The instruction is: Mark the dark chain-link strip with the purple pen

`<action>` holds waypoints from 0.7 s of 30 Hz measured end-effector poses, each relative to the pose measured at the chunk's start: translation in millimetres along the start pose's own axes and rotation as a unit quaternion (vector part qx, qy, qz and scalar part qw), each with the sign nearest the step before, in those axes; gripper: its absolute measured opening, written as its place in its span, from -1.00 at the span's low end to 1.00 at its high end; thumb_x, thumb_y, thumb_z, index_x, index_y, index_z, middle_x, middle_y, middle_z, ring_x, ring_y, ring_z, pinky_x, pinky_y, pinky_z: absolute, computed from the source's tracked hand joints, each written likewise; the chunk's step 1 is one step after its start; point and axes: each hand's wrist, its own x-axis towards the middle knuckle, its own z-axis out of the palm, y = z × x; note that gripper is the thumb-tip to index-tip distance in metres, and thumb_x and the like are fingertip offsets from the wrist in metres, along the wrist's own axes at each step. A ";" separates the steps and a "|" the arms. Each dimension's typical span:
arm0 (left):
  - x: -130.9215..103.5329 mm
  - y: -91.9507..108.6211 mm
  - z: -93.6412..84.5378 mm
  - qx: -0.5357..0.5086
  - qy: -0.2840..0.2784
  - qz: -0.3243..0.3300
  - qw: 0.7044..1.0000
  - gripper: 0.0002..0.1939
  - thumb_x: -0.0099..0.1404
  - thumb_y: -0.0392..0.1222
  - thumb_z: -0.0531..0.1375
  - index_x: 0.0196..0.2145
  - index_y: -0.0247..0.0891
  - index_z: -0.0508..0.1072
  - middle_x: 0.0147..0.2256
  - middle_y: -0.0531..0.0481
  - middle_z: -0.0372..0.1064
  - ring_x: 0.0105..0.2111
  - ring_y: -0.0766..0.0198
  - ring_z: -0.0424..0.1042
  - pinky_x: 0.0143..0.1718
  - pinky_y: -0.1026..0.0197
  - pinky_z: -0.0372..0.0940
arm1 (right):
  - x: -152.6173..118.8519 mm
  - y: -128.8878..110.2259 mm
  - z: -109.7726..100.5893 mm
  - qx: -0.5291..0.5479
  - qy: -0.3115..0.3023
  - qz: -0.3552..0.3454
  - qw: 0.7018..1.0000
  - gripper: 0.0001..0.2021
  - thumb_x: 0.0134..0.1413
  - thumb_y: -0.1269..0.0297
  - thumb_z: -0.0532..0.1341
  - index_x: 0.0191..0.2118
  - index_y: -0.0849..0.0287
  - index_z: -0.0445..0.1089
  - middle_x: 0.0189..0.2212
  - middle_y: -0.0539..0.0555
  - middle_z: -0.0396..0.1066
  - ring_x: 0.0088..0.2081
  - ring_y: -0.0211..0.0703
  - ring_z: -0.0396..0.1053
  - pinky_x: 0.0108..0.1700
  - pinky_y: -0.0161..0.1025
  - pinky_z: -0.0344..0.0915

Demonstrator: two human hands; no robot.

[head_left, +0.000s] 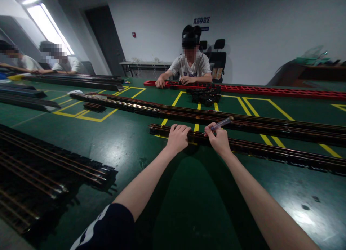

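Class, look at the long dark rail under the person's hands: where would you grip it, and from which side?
Grip the rail at its near end, from above, as the left hand does: it lies flat and narrow, so fingers can wrap over it.

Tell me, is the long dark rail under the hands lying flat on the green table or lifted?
Lying flat. The long dark rail rests along the green table; the left hand presses on it.
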 end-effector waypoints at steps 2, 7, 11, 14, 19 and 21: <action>0.0 0.4 -1.0 -0.008 -0.004 0.002 1.000 -0.61 0.21 -0.36 0.07 0.00 -0.25 0.40 -0.01 -0.08 0.44 0.03 0.15 0.34 0.16 0.00 0.07 | 0.2 0.3 0.1 0.001 -0.001 -0.001 1.000 -0.70 0.10 0.02 0.07 -0.51 0.09 0.26 -0.64 0.06 0.40 -0.52 -0.08 0.39 -0.40 -0.21 0.26; -0.6 2.3 -3.0 -0.017 -0.011 0.012 1.000 -0.61 0.24 -0.21 0.09 0.02 -0.24 0.38 0.01 -0.08 0.42 0.03 0.14 0.34 0.14 0.00 0.08 | -0.1 -0.7 0.0 -0.002 0.001 0.001 1.000 -0.67 0.11 -0.02 0.06 -0.51 0.09 0.25 -0.63 0.07 0.40 -0.52 -0.06 0.39 -0.39 -0.19 0.27; -0.6 3.1 -2.2 -0.011 -0.016 0.014 1.000 -0.62 0.25 -0.12 0.11 0.02 -0.21 0.38 0.01 -0.09 0.42 0.03 0.12 0.34 0.13 -0.02 0.08 | -0.4 -2.5 -0.7 0.003 0.000 0.003 1.000 -0.67 0.11 -0.02 0.07 -0.51 0.09 0.26 -0.62 0.07 0.41 -0.51 -0.06 0.39 -0.40 -0.19 0.27; -0.3 2.4 -1.3 -0.003 -0.016 0.017 1.000 -0.62 0.27 -0.08 0.12 0.02 -0.22 0.38 -0.01 -0.10 0.43 0.01 0.11 0.34 0.11 -0.02 0.09 | -0.5 -3.0 -0.8 0.008 -0.001 0.008 1.000 -0.65 0.11 -0.05 0.07 -0.51 0.10 0.27 -0.62 0.07 0.41 -0.51 -0.06 0.39 -0.40 -0.19 0.27; -0.4 1.5 0.1 0.025 -0.013 0.024 0.999 -0.65 0.29 -0.08 0.11 -0.01 -0.24 0.39 -0.05 -0.09 0.44 -0.04 0.10 0.36 0.06 0.00 0.12 | -0.4 -1.5 -0.2 0.010 0.000 0.018 1.000 -0.69 0.09 -0.01 0.07 -0.50 0.09 0.26 -0.62 0.07 0.41 -0.50 -0.05 0.40 -0.38 -0.18 0.28; -0.7 1.6 0.9 0.029 -0.007 0.025 0.999 -0.68 0.31 -0.09 0.10 -0.02 -0.22 0.39 -0.05 -0.08 0.44 -0.04 0.10 0.36 0.05 0.00 0.12 | -0.4 -0.9 0.0 0.012 -0.001 0.019 1.000 -0.70 0.09 0.01 0.07 -0.50 0.09 0.26 -0.62 0.08 0.42 -0.48 -0.04 0.41 -0.37 -0.18 0.28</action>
